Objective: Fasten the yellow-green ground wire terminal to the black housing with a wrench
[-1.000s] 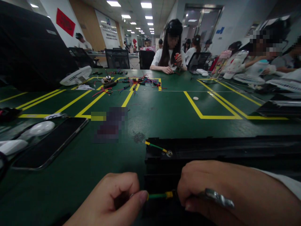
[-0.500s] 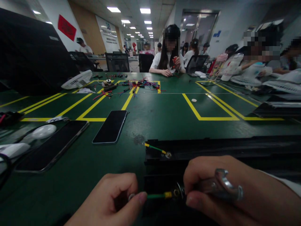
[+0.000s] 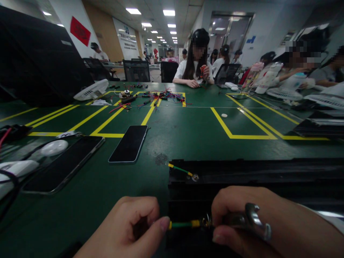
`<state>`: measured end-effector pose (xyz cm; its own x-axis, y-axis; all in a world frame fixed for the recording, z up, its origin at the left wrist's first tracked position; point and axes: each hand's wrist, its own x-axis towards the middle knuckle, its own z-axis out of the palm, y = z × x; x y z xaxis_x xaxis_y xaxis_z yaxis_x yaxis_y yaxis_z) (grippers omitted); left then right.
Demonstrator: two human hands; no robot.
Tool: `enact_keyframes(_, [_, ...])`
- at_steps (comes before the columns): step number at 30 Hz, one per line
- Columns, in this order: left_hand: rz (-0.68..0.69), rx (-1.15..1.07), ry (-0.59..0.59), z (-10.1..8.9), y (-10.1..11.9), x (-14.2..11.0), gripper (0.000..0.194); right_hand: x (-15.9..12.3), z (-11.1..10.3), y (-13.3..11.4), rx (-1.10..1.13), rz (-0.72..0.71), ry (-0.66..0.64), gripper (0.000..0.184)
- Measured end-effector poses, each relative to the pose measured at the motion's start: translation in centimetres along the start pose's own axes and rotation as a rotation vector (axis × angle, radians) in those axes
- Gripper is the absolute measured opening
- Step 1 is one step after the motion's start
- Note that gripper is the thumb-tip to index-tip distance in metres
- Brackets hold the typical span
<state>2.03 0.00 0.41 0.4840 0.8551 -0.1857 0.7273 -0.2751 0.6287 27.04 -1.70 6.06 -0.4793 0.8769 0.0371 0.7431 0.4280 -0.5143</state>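
My left hand is curled closed at the bottom centre, pinching the left end of a short green-and-yellow wire. The wire's ring terminal sits at the left end of a long black rail lying across the green table. My right hand is wrapped round a silver wrench, whose head meets the wire's terminal. A second green-and-yellow wire with a ring terminal is fixed on the rail's upper left corner.
A black phone lies ahead of my left hand, a second phone and white devices to the left. Coloured wires are piled mid-table. A white fan and a black case stand left. People sit along the far and right sides.
My right hand has turned the wrench, so its open end now shows above my fingers. The view shifted slightly. My left hand keeps its pinch on the wire.
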Motion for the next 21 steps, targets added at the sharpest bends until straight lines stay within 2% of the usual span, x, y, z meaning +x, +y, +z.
enact_keyframes(5, [-0.022,0.013,0.060,-0.3,0.6,0.1,0.038,0.6,0.0,0.1,-0.036,-0.036,-0.114,0.007])
enact_keyframes(7, [-0.010,0.005,0.045,-0.4,0.8,0.2,0.039,0.7,0.1,0.0,-0.053,-0.013,-0.140,0.007])
enact_keyframes(11, [-0.026,-0.043,0.067,-0.5,0.9,0.3,0.040,0.9,0.1,-0.4,-0.048,0.036,-0.115,0.009])
enact_keyframes(16, [0.003,-0.035,0.096,-1.3,0.0,0.6,0.045,1.1,-0.1,-0.4,-0.006,0.004,-0.080,0.014])
enact_keyframes(19, [0.074,0.139,0.272,-2.7,-1.4,1.4,0.043,1.0,0.0,0.0,0.010,-0.033,-0.083,0.014])
enact_keyframes(20, [0.106,0.209,0.392,-3.4,-2.0,1.9,0.038,1.0,0.1,0.1,0.012,-0.045,-0.085,0.015])
enact_keyframes(21, [0.096,0.241,0.459,-4.1,-2.7,2.4,0.031,0.9,0.1,0.3,0.011,-0.056,-0.083,0.015])
